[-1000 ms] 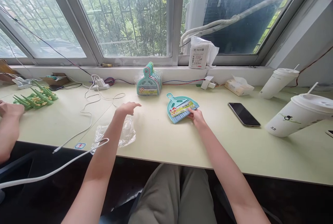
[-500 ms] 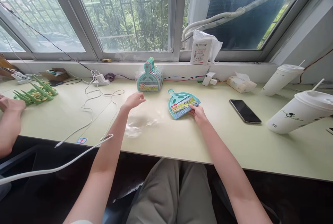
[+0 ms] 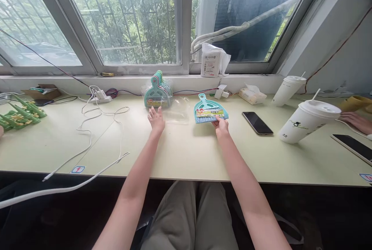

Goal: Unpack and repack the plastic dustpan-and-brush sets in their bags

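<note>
One dustpan-and-brush set [image 3: 210, 113] out; dustpan stack [image 3: 157, 92] remains
Right hand [image 3: 221, 127] pinches the set's edge; left hand [image 3: 157, 121] loosely open, seemingly empty

- the left hand [image 3: 157, 119] has moved right and farther in, fingers now spread just before the stack of dustpans [image 3: 158, 92].
- the clear plastic bag [image 3: 178, 113] has gone from near left to far, between stack and dustpan set.
- the dustpan set [image 3: 211, 110], in the right hand [image 3: 222, 125], has shifted farther and turned straighter.
- another person's hand [image 3: 358, 122] has appeared at far right.
</note>
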Motion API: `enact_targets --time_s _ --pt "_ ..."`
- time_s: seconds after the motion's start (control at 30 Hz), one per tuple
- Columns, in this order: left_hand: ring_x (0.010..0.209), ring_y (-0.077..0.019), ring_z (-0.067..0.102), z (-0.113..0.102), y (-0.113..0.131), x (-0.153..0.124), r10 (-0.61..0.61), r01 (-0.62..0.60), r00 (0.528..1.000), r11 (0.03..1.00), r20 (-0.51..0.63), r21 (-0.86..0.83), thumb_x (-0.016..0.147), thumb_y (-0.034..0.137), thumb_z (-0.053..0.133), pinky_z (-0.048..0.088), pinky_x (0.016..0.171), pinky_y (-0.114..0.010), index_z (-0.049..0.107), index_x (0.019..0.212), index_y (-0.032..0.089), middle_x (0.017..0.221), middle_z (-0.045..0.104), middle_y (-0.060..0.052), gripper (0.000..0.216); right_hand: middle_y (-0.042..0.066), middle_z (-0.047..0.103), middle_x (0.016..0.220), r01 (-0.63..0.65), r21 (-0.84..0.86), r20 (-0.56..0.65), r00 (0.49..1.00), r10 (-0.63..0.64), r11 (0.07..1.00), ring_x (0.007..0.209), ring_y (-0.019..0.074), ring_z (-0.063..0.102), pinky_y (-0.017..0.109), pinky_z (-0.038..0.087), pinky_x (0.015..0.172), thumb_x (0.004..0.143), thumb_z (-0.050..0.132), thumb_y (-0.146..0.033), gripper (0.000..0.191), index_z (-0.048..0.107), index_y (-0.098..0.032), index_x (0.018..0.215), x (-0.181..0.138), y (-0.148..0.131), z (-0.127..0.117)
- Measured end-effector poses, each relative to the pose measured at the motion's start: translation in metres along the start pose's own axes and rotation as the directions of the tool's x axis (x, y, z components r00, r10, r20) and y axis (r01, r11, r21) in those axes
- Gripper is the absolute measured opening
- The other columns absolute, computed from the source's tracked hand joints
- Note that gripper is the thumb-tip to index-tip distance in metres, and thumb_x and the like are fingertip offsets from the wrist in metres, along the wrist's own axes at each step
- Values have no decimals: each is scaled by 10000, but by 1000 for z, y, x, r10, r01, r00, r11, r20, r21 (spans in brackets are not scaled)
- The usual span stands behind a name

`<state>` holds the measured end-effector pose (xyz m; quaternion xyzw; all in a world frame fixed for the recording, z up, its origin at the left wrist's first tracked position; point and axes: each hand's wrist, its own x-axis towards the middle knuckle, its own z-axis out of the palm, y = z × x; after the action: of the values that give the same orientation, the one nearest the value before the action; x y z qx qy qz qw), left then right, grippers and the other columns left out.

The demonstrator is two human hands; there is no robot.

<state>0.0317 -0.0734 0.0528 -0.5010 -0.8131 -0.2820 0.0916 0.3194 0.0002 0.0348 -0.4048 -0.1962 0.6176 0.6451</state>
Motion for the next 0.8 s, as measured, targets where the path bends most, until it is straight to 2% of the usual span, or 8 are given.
enact_targets --time_s 0.07,0.1,0.2,0.33,0.43,0.67,0.73,0.8 --pt "1460 -355 122 8 4 -3 177 -179 984 979 34 100 736 102 616 191 1121 -577 443 1383 236 1562 239 -154 683 11 721 846 -1 5 -2 1000 1 1000 756 113 696 256 610 753 806 580 -57 191 635 -157 959 1 -3 -1" --pt "1459 -339 141 11 6 -1 256 -264 963 957 78 119 763 118 595 162 1132 -566 478 1361 243 1556 271 -134 623 13 723 847 0 2 3 1000 0 1000 760 115 697 256 610 756 806 579 -56 197 637 -157 965 1 -5 -2" --pt "1318 -308 428 17 9 6 348 -380 913 916 214 131 847 163 499 259 1091 -492 612 1223 221 1331 568 -142 397 24 727 836 -7 -27 58 998 8 1000 769 124 700 260 607 767 802 583 -54 209 642 -155 975 2 -8 -3" --pt "1043 -286 608 22 9 8 296 -342 923 923 245 175 852 152 478 384 919 -403 705 1054 187 1010 699 -157 306 35 729 805 -58 -102 195 978 77 993 735 130 700 265 609 748 802 584 -40 192 645 -148 949 3 -14 -4" --pt "973 -279 624 20 8 5 283 -322 931 934 232 154 852 188 519 390 884 -389 740 940 179 982 702 -149 238 46 729 784 -118 -210 283 943 176 971 682 123 691 245 606 716 818 576 -36 152 650 -135 906 2 -20 -4" --pt "976 -267 599 7 14 -2 224 -225 972 974 69 6 909 291 481 400 894 -380 725 1002 197 989 687 -109 278 87 741 828 -192 -465 440 797 414 864 692 142 707 233 602 683 802 595 -3 159 657 -103 910 -7 -27 -6" --pt "1014 -280 577 6 18 -5 239 -238 971 971 16 -27 921 294 456 391 915 -393 717 1021 198 1001 671 -118 295 96 742 827 -190 -475 408 818 406 859 697 155 712 260 608 699 796 602 1 165 656 -98 916 -8 -25 -5" --pt "1060 -298 549 6 22 -8 252 -253 967 966 -30 -59 932 296 427 373 946 -415 710 1037 208 1018 652 -128 314 93 741 794 -167 -456 350 870 348 874 682 165 712 296 612 720 789 604 9 168 656 -98 907 -8 -21 -3"
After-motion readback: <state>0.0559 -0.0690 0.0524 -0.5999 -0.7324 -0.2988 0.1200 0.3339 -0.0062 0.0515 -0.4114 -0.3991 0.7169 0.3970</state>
